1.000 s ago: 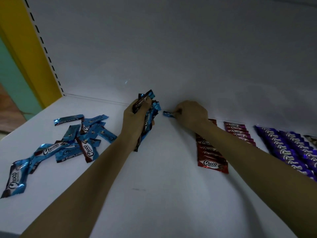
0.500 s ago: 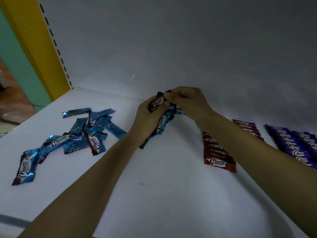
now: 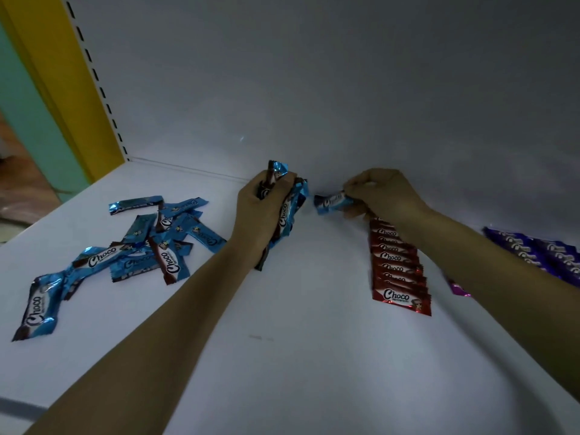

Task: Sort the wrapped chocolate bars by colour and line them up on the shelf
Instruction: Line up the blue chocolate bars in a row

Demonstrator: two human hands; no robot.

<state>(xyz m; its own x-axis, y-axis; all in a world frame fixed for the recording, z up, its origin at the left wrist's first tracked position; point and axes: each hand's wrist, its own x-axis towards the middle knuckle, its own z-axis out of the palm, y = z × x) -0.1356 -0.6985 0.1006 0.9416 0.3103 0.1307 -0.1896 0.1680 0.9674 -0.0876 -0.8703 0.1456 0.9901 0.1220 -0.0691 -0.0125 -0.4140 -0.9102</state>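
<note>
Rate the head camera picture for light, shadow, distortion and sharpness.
Head view: dim, bluish light, so the white shelf reads grey. Head view: a soft shadow lies on it below the right forearm. Head view: wide-angle distortion slants the yellow upright. Head view: "Choco" reads clearly on the front red bar; the blue bar pinched by the right hand is slightly smeared.

The right forearm (image 3: 502, 277) hides all but a corner of the pink bars (image 3: 459, 289) and the red row's (image 3: 398, 271) far end by the shelf's (image 3: 282, 356) back edge, the purple row (image 3: 539, 249) runs out of view on the right, the left hand (image 3: 257, 211) covers much of its bunch (image 3: 287, 211), count unclear, and the right hand's (image 3: 387, 193) fingers (image 3: 354, 191) hide the blue bar's (image 3: 331, 200) end.
</note>
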